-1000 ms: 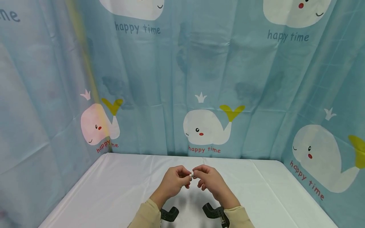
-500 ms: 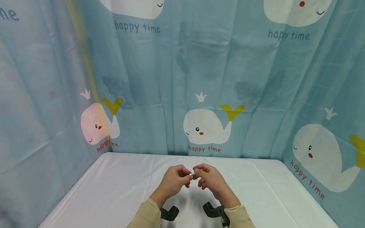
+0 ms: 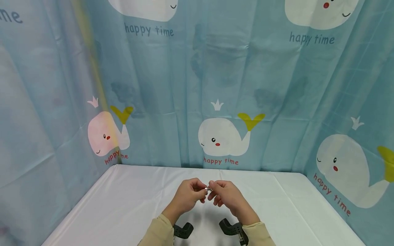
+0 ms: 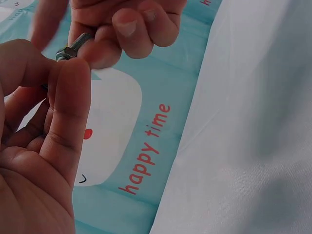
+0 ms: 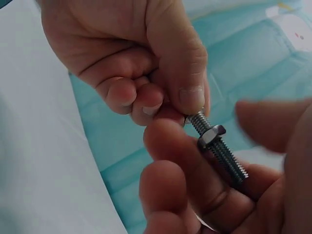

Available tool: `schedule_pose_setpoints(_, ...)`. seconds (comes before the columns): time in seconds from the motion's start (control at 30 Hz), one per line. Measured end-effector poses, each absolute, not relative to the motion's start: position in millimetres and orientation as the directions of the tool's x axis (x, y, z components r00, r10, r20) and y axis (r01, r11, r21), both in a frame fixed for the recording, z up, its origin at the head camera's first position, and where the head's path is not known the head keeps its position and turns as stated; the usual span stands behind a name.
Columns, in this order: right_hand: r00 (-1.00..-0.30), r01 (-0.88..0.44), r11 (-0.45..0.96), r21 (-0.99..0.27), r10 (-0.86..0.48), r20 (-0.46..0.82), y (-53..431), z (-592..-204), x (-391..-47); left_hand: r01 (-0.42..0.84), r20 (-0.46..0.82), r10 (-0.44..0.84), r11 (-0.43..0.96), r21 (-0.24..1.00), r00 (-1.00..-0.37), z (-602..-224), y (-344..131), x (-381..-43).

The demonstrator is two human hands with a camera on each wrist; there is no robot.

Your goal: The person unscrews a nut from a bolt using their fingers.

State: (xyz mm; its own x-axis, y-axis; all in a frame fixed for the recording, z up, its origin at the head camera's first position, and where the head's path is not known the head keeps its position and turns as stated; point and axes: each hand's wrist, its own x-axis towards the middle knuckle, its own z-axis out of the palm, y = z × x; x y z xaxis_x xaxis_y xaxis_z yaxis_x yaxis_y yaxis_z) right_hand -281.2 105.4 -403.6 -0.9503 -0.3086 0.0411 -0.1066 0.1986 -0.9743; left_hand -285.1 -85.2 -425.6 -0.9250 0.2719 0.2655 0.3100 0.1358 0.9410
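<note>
From the head view, the left hand [image 3: 188, 194] and right hand [image 3: 227, 195] meet fingertip to fingertip above the white counter [image 3: 123, 205], wrists angled inward. At the right wrist, left fingers [image 5: 187, 83] pinch the bolt's [image 5: 222, 153] end; right fingers [image 5: 170, 141] pinch the hex nut [image 5: 211, 135] threaded on it.

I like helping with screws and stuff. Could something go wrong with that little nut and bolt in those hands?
Maybe. The nut sits partway along the bolt, and both are pinched only by fingertips, so either could slip and drop onto the white table. The left hand and right hand hold them up in the air, not resting. The nut might also go on crooked and jam.
</note>
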Motion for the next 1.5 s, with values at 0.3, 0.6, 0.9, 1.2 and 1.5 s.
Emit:
schedule_pose_setpoints(0.3, -0.954, -0.108, 0.183, -0.977, -0.295, 0.051, 106, -406, -283, 0.318, 0.272, 0.281, 0.132, 0.939, -0.92, -427, -84, -285)
schedule_pose_setpoints(0.6, -0.956, -0.114, 0.184, -0.976, -0.287, 0.058, 105, -406, -282, 0.312, 0.269, 0.28, 0.123, 0.942, -0.922, -426, -84, -284)
schedule_pose_setpoints(0.9, -0.962, -0.107, 0.194, -0.975, -0.268, 0.052, 106, -405, -281, 0.315, 0.273, 0.271, 0.127, 0.94, -0.923, -424, -84, -282)
schedule_pose_setpoints(1.2, -0.96, -0.108, 0.153, -0.982, -0.271, 0.063, 107, -403, -281, 0.31, 0.27, 0.26, 0.128, 0.942, -0.927, -423, -85, -282)
schedule_pose_setpoints(1.5, -0.959, -0.123, 0.177, -0.976, -0.274, 0.071, 106, -403, -281, 0.325, 0.281, 0.263, 0.141, 0.935, -0.923, -396, -83, -259)
